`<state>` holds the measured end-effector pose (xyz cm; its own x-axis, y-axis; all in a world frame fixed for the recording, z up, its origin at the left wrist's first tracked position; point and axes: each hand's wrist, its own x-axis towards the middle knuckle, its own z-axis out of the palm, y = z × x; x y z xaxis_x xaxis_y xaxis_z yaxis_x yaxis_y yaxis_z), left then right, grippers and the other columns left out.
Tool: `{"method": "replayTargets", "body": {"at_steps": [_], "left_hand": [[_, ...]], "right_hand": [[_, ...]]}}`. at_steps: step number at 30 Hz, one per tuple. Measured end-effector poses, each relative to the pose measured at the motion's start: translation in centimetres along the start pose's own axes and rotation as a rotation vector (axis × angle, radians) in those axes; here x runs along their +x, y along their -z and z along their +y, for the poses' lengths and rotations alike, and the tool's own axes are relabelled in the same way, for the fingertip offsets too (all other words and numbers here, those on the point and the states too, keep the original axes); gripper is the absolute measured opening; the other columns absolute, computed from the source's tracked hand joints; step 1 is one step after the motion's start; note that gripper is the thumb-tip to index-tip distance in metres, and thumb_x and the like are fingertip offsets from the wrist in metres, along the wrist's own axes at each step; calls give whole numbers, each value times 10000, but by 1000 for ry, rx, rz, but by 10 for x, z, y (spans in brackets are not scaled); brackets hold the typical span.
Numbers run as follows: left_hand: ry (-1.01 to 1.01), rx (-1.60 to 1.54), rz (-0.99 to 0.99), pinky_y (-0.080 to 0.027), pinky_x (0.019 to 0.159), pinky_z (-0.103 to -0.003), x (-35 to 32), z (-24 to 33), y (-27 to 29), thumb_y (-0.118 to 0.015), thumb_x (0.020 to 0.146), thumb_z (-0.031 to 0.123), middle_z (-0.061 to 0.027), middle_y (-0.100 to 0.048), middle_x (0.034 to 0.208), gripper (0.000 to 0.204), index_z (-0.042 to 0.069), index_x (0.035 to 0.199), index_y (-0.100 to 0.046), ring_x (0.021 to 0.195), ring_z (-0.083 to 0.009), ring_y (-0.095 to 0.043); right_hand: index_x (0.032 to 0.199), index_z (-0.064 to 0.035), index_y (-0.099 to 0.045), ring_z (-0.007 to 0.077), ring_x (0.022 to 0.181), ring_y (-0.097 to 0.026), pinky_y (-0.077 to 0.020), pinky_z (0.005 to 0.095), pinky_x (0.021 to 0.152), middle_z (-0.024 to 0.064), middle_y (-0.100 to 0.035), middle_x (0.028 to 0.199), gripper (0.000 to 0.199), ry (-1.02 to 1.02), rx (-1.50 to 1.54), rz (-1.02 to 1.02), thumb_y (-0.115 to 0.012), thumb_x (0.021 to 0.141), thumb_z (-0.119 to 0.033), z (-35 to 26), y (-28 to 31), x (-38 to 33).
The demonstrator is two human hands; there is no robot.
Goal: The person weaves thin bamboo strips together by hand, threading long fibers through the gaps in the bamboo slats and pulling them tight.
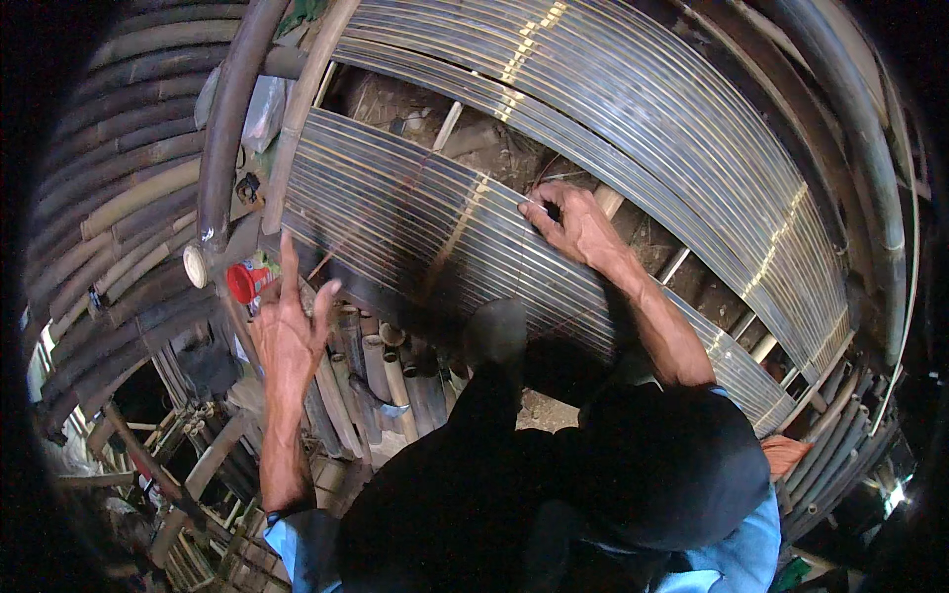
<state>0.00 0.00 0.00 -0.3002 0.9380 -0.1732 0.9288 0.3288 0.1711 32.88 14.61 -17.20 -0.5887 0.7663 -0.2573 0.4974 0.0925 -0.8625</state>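
Note:
My left hand (289, 321) is at the left end of a panel of dark bamboo slats (395, 198). Its index finger points up, its thumb stands apart and its other fingers are partly bent, with nothing visible in them. Just left of it is a red round container (240, 284). My right hand (585, 229) rests at the panel's far edge, thumb and index finger pinched together. A thin strand seems to rise by those fingertips, but what they hold is too small to make out. Pale bands cross the slats beside that hand.
Beyond a gap lies a second slatted panel (633, 89), with pale crossbars bridging the gap. A thick bamboo pole (229, 128) runs along the left, beside stacked bamboo (129, 128). Cut bamboo pieces (381, 361) lie below my left hand. An orange object (786, 455) sits at the right.

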Motion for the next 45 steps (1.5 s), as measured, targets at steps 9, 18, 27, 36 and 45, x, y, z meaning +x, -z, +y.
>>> {"method": "replayTargets", "body": {"at_steps": [9, 18, 27, 36, 45], "left_hand": [[-207, -673, -34, -508, 918, -336, 23, 55, -23, -627, 961, 63, -220, -693, 1223, 163, -82, 985, -698, 1014, -201, -678], [316, -1492, -71, -502, 650, -353, 113, -92, -33, -526, 1058, 213, -59, -625, 709, 358, 82, 727, -564, 617, -136, -563], [246, -152, 112, -511, 911, -457, 106, -140, -61, -676, 966, 329, -227, -693, 1016, 341, -8, 1005, -649, 1011, -361, -686], [13, 249, 201, -255, 1068, -598, 122, 6, -86, -738, 841, 452, -244, -597, 1327, 429, 54, 999, -730, 1267, -429, -507], [155, 172, 126, -286, 1012, -598, 122, -6, -81, -721, 854, 478, -234, -643, 1139, 488, -2, 919, -672, 1129, -428, -563]], "right_hand": [[907, 46, -672, 380, 828, -658, -504, 462, 766, 237, -661, 873, 365, -36, -55, -24, -595, 1001, -299, 11, 3, -2], [1031, -7, -703, 377, 875, -669, -533, 444, 753, 185, -684, 936, 197, 93, -299, 403, -698, 948, -185, 11, 36, -30], [1125, -97, -626, 299, 941, -573, -482, 435, 793, 113, -543, 939, 291, 153, -809, 275, -648, 835, -99, 54, 102, -90], [1151, -67, -608, 367, 865, -617, -521, 459, 730, 145, -573, 1009, 354, 82, -637, 218, -687, 806, -47, 52, 83, -116], [1099, -16, -721, 354, 723, -640, -524, 451, 634, 169, -599, 864, 191, -14, -213, 168, -712, 922, -87, 23, 66, -142]]}}
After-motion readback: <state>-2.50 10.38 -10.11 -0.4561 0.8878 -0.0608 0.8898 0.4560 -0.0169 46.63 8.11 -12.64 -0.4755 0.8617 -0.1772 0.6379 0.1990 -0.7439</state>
